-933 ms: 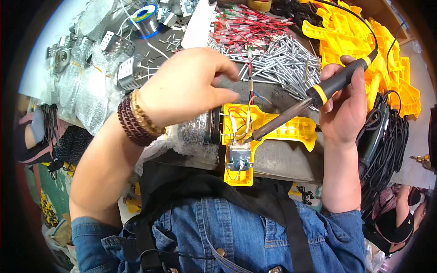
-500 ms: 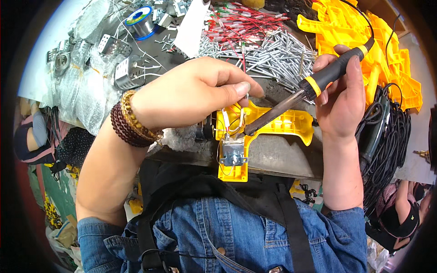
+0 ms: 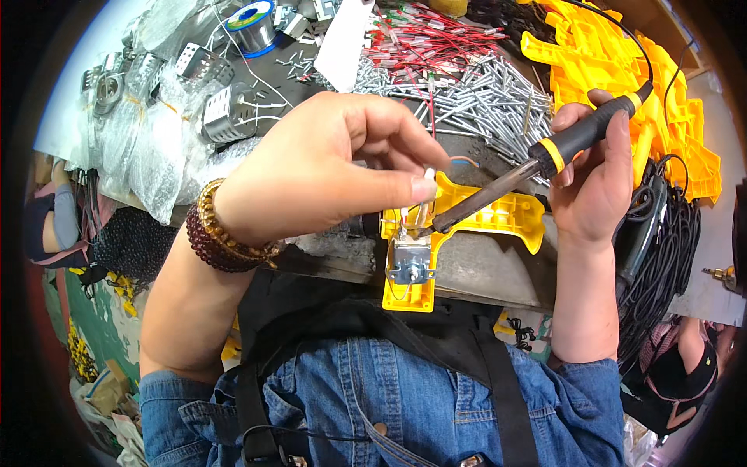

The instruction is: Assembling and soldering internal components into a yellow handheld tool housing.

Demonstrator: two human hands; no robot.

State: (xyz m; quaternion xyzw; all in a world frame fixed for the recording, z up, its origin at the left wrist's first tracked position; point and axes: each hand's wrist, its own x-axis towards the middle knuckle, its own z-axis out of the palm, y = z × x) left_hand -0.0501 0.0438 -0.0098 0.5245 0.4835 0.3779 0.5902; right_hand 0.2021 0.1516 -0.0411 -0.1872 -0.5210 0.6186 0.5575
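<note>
In front of me lies a yellow plastic housing half (image 3: 498, 215), gun-shaped, with its inside facing up. A small metal-cased switch or transformer-like part (image 3: 412, 268) sits in its near arm, with thin wires at its far end. My left hand (image 3: 327, 167) is closed over the housing, thumb and forefinger pinching a white-sleeved wire (image 3: 429, 177). My right hand (image 3: 595, 183) grips a soldering iron (image 3: 580, 134) by its black and yellow handle. The iron's tip reaches the wires beside the metal-cased part; exact contact is too small to make out.
Loose screws (image 3: 486, 101) and red-wired indicator lights (image 3: 424, 39) are piled beyond my hands. A solder spool (image 3: 252, 29) and metal-cased parts in bubble wrap (image 3: 148, 148) lie left. Yellow housings (image 3: 591, 58) and coiled black cables (image 3: 661, 241) crowd the right.
My left thumb has come down nearer the housing, now pinching the white-sleeved wire more plainly. A bare-ended wire shows beyond my fingers. The whole scene has shifted slightly right in view.
</note>
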